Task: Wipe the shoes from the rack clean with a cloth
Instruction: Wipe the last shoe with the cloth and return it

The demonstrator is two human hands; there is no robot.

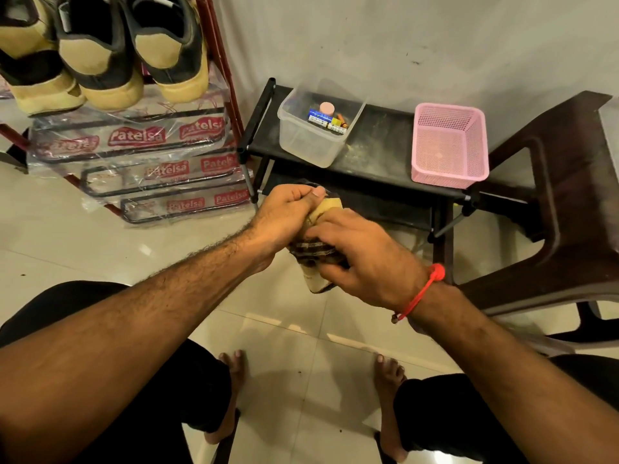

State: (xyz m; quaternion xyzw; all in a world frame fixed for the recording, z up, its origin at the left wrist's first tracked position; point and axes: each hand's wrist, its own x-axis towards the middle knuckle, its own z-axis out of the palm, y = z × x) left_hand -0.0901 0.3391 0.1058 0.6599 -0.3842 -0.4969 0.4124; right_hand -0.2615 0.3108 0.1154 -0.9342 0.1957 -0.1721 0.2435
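The shoe (pixel 326 209) sat in the air between my knees, out in front of the low black shelf (pixel 378 145) and well above the tiled floor (pixel 284 336). It was tan suede with dark trim, its pale sole edge peeking out below my fingers, and most of it was hidden under my hands. My left hand (pixel 284 216) was clenched around its far end, thumb pressed on top, holding it steady. My right hand (pixel 365 256) gripped the checked cloth (pixel 316 252), bunched against the shoe's side nearer me.

To do this well, I judged I should keep the left grip firm so the shoe would not twist, and rub in short strokes along the suede rather than scrubbing hard, since the nap probably marks easily. Turning the shoe bit by bit would let me reach the sole edge and heel.

Three more shoes (pixel 100 61) of the same tan and black waited on the rack (pixel 221 55) at upper left, its lower bars wrapped in printed plastic. A clear tub (pixel 315 142) and a pink basket (pixel 449 145) stood on the black shelf.
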